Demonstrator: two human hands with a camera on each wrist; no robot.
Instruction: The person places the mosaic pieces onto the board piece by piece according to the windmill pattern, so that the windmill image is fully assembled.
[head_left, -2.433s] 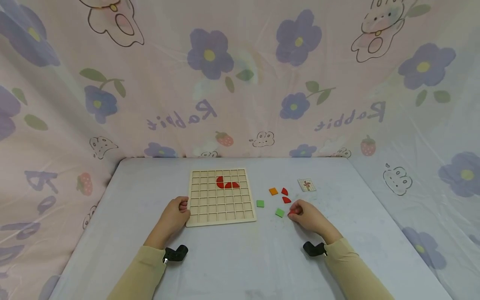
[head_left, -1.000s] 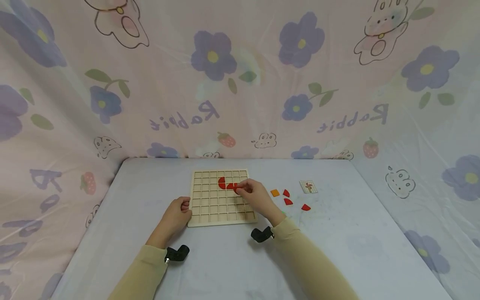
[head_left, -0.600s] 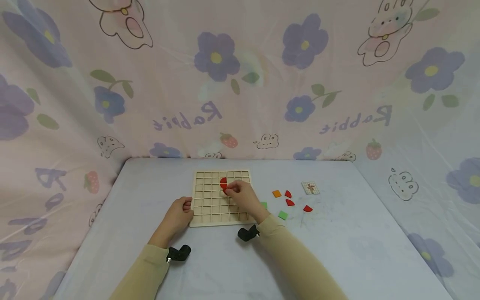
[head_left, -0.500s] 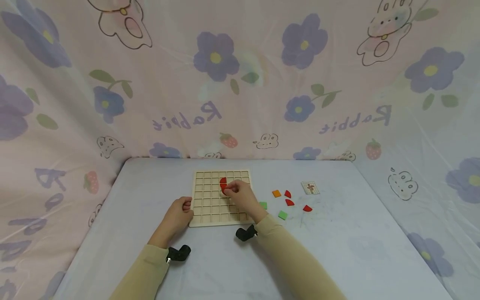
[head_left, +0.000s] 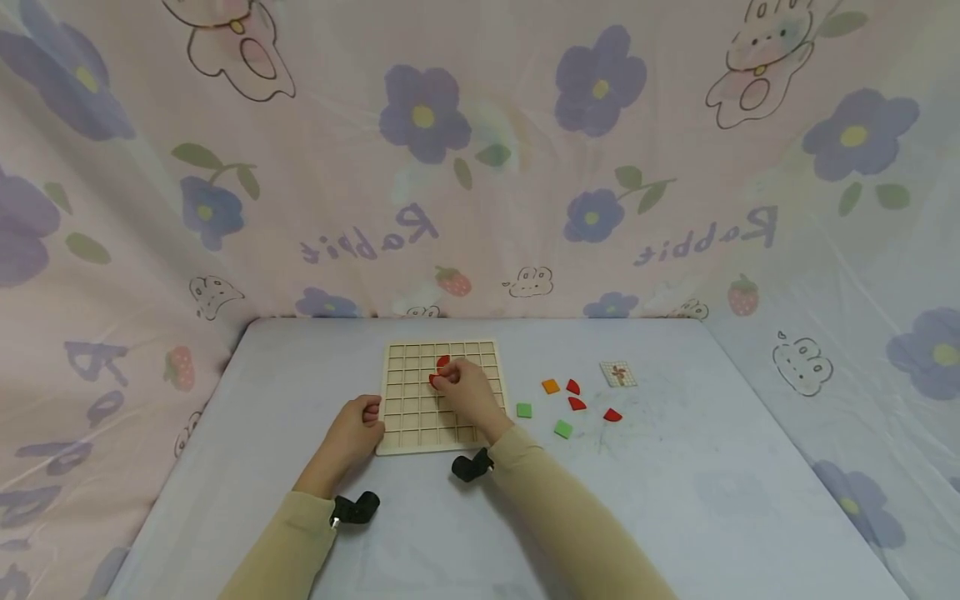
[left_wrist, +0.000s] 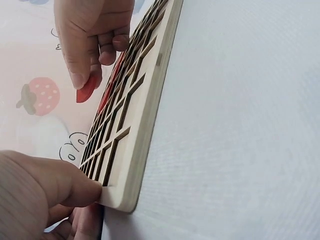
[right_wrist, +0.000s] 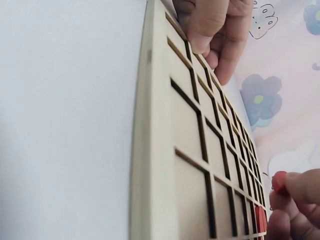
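A square wooden grid board [head_left: 412, 417] lies on the white table, its cells walled by thin strips. My left hand [head_left: 348, 437] grips its left edge; in the left wrist view the thumb presses the rim while the other fingers curl below. Over the upper middle of the grid, my right hand [head_left: 472, 396] pinches a red quarter-circle tile [left_wrist: 86, 91] between thumb and finger. In both wrist views that tile is raised above the board. Another red tile [head_left: 443, 361] shows in the grid just beyond the fingertips. The right hand covers other cells nearby.
Right of the board lie two green square tiles [head_left: 524, 410], an orange square tile [head_left: 551, 386] and three loose red quarter-circle tiles [head_left: 576, 403]. A small printed pattern card [head_left: 618, 373] is farther back. A patterned cloth [head_left: 495, 167] hangs behind the table.
My right hand came from the loose tiles onto the board with a red tile, then shifted left across the grid. The left hand stayed at the board's left edge.
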